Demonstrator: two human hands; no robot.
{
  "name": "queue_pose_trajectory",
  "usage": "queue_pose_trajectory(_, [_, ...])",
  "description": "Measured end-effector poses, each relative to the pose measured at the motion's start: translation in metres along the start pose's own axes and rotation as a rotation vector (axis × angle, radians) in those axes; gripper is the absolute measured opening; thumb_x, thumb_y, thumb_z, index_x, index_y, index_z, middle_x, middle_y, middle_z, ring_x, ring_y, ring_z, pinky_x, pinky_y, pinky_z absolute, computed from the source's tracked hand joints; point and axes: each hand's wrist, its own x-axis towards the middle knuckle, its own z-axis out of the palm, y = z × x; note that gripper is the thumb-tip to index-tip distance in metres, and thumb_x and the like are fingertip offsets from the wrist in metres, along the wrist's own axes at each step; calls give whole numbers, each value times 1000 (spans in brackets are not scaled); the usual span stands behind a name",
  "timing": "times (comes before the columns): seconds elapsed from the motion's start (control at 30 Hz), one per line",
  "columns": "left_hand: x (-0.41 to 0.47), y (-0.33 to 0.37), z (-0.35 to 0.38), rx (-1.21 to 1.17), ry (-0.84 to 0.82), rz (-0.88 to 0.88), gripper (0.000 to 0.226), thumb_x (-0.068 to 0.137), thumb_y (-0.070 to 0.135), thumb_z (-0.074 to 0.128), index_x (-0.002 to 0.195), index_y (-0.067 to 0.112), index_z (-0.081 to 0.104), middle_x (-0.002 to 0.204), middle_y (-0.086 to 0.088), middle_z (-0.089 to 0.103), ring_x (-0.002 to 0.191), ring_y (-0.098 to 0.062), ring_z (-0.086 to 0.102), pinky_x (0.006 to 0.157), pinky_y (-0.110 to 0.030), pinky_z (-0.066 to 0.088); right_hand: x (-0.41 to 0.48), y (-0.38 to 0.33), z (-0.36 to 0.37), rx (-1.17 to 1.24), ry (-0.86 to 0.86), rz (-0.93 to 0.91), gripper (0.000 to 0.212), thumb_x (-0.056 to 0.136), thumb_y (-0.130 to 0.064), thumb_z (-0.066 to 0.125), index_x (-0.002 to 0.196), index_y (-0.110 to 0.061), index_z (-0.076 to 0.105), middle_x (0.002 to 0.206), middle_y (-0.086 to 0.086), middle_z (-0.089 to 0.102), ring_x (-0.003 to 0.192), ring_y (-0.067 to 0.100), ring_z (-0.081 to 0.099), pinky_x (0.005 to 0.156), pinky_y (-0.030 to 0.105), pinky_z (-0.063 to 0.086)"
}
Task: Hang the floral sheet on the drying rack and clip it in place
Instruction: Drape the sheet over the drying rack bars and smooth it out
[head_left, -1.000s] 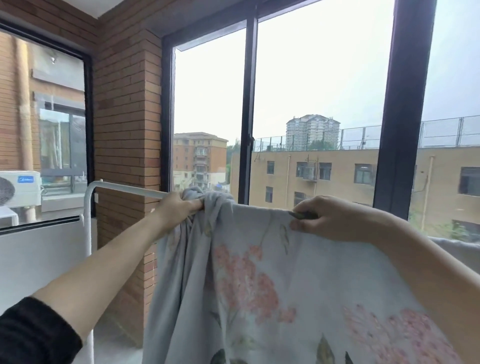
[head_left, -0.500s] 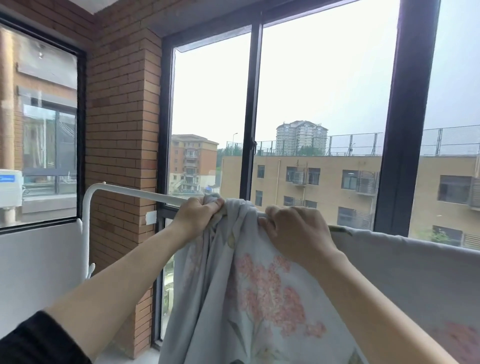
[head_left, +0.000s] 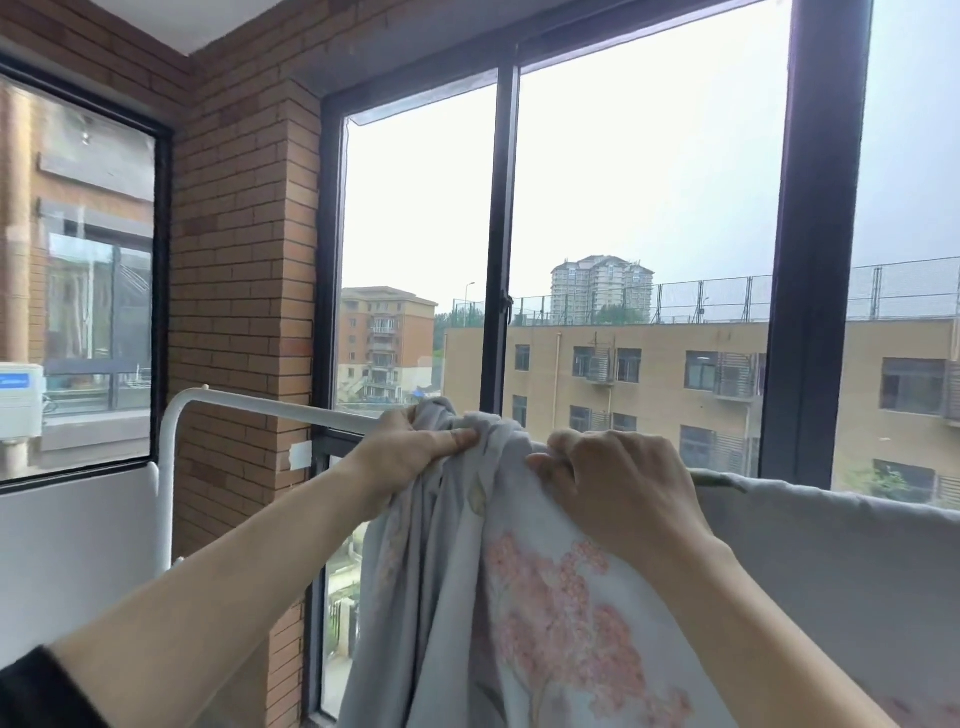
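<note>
Sheet bunched on the rack's rail
Left hand (head_left: 410, 453) and right hand (head_left: 615, 491) both pinch the floral sheet (head_left: 545, 613) gathered over the drying rack (head_left: 249, 402).

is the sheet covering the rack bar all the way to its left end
No, the white rack bar lies bare left of the left hand, where the floral sheet is bunched.

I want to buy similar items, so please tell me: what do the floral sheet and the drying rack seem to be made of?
Floral sheet: thin woven fabric, perhaps cotton or a blend, matte; it bunches into soft folds. Drying rack: likely metal tube with a smooth white coating; its corner bends roundly with a faint sheen.
</note>
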Motion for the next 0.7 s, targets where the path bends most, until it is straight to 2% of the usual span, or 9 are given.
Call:
queue_pose_trajectory(0.07, [8,2,-6,8,54,38,37,69,28,83,95,8,67,99,-16,70,92,-28,68,84,-38,57,0,1,-1,30,-15,-1,37,99,-55,27,81,-29,46,83,-5,68,77,16,64,62,31,31])
queue_pose_trajectory(0.13, [18,3,-13,35,96,76,40,63,35,87,91,14,69,97,-11,71,94,-28,67,86,-41,56,2,0,0,28,-19,-10,34,99,-54,26,80,-30,41,83,-6,68,76,16,63,61,31,30])
queue_pose_trajectory(0.23, [32,-2,-28,28,179,46,41,61,38,85,93,18,70,98,-7,72,92,-25,68,85,-38,55,2,3,3,9,-11,-6,35,99,-55,25,82,-31,44,83,-7,68,75,15,63,60,31,30])
queue_pose_trajectory(0.33, [37,-17,-57,13,341,32,23,76,22,78,96,14,69,96,-6,70,85,-20,65,73,-27,50,-1,11,2,-20,-15,11,38,99,-56,22,82,-29,42,81,-6,68,77,16,64,59,31,31])
queue_pose_trajectory(0.43, [37,-38,-72,89,302,56,15,81,18,74,94,14,69,92,-5,69,89,-24,65,75,-27,50,1,8,3,-34,-26,8,38,98,-57,23,81,-29,42,77,-7,66,73,15,64,58,30,32])
queue_pose_trajectory(0.5, [41,-48,-73,127,271,72,14,81,24,72,93,18,67,93,-4,70,96,-27,65,81,-31,50,5,4,5,-24,-34,17,36,98,-57,27,80,-29,42,77,-7,66,74,16,63,58,30,32])
queue_pose_trajectory(0.57, [45,-51,-74,235,275,73,15,83,31,67,95,23,66,96,-2,70,97,-24,64,79,-29,48,8,2,5,-13,-40,38,36,96,-58,31,79,-29,45,76,-8,66,73,15,63,58,30,35])
queue_pose_trajectory(0.63, [43,-47,-76,281,270,30,30,81,44,67,103,24,64,99,-2,69,97,-22,63,79,-29,46,11,1,1,22,-65,67,41,93,-60,36,77,-25,51,70,-8,63,69,14,61,59,29,43])
queue_pose_trajectory(0.7, [35,-40,-75,243,197,-39,66,67,63,73,117,23,59,105,-3,68,100,-21,63,88,-33,49,18,-3,-2,69,-102,95,44,91,-59,42,75,-21,59,67,-7,61,63,13,59,60,28,48])
